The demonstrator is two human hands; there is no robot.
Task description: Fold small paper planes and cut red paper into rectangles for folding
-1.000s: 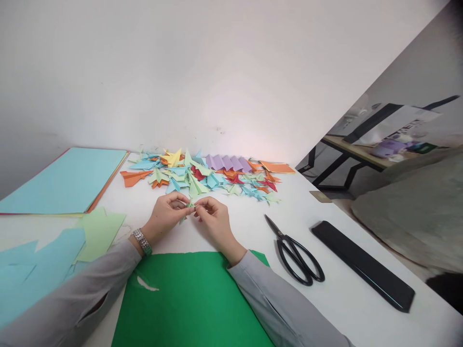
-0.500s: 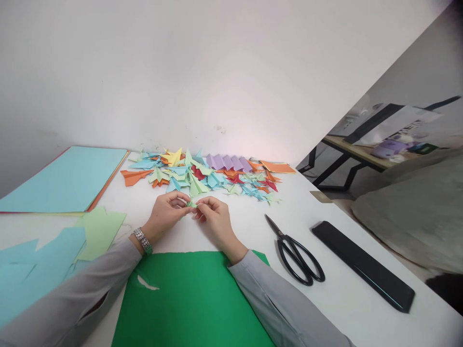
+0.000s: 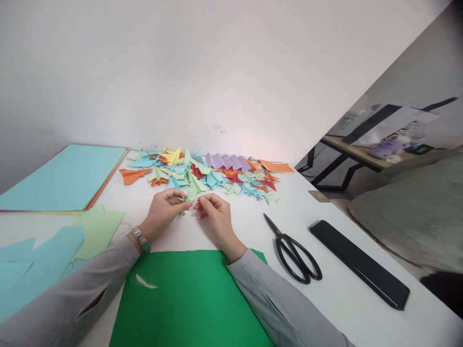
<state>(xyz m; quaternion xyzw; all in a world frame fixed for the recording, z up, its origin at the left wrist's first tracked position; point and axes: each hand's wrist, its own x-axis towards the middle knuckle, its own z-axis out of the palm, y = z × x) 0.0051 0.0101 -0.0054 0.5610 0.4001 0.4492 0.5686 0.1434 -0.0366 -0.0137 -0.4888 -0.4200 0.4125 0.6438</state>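
"Above the white worktop (image 3: pixel 249 217), what is the left hand (image 3: pixel 164 212) holding?"

"A small, folded pale-green paper piece (image 3: pixel 183 204), its grip pinched on it between thumb and fingers."

"And the right hand (image 3: pixel 217 217)?"

"Just beside it, fingertips drawn in close. From here I can't tell whether that grip has hold of the paper."

"What's around them?"

"Beyond, a heap of folded, many-coloured paper shapes (image 3: pixel 196 183); nearer, a large green sheet (image 3: pixel 191 299). To the right lie black-handled metal scissors (image 3: pixel 278 234), then a long black case (image 3: pixel 360 264)."
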